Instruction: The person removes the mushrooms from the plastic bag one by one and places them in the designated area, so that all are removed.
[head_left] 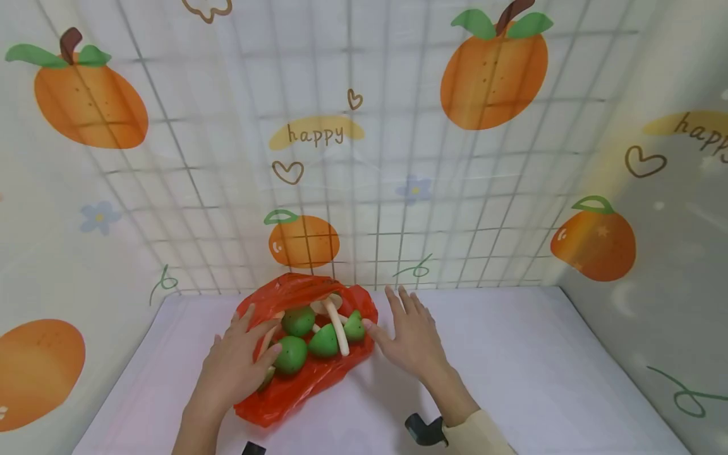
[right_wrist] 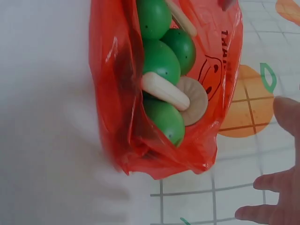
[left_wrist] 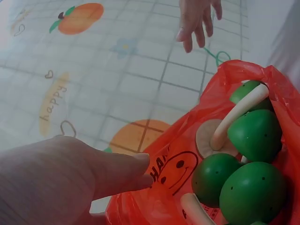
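Note:
An open red plastic bag (head_left: 313, 395) lies on the table. In it are several toy mushrooms, with rounded green dark-dotted caps (left_wrist: 253, 193) and pale stems (head_left: 337, 325). One turned-over mushroom shows its beige gilled underside (right_wrist: 193, 101). My left hand (head_left: 236, 360) is over the bag's left side, fingers spread and thumb beside the nearest green cap (head_left: 291, 355). Its fingers overlap the bag's left rim in the head view. Just off the bag's right edge is my right hand (head_left: 412, 335), fingers extended and holding nothing, thumb tip close to the rim.
The white table (head_left: 540, 373) extends to both sides of the bag. Behind it hangs a white grid-patterned curtain (head_left: 364, 189) printed with oranges and hearts, which also closes in the left and right sides. A black strap end (head_left: 425, 431) sticks out at my right wrist.

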Demonstrator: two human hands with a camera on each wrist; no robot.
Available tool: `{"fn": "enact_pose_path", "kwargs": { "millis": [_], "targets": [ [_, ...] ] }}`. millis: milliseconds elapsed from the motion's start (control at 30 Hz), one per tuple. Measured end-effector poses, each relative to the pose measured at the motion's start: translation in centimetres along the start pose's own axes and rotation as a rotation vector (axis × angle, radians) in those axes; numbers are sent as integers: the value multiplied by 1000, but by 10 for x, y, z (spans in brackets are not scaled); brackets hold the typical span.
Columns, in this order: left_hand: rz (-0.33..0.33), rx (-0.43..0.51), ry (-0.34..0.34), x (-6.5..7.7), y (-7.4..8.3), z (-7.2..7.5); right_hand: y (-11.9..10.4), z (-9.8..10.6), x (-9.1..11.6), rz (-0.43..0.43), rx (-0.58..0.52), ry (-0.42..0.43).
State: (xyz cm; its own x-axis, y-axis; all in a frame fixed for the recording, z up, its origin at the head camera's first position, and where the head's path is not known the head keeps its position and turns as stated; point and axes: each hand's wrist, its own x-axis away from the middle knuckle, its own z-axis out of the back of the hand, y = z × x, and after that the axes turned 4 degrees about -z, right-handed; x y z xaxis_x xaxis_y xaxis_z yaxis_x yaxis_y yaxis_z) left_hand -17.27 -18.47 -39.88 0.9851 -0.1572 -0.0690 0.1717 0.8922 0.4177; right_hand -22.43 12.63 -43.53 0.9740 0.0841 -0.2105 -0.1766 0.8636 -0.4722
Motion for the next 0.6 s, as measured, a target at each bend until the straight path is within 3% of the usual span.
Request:
{"fn": "enact_pose_path", "kwargs": {
  "millis": [267, 600],
  "targets": [
    [19, 51, 2, 4, -5, -1, -5, -9, 4, 4, -81, 19],
    [29, 174, 10, 7, -25, -6, -12, -16, 8, -4, -166, 46]
  ]
}}
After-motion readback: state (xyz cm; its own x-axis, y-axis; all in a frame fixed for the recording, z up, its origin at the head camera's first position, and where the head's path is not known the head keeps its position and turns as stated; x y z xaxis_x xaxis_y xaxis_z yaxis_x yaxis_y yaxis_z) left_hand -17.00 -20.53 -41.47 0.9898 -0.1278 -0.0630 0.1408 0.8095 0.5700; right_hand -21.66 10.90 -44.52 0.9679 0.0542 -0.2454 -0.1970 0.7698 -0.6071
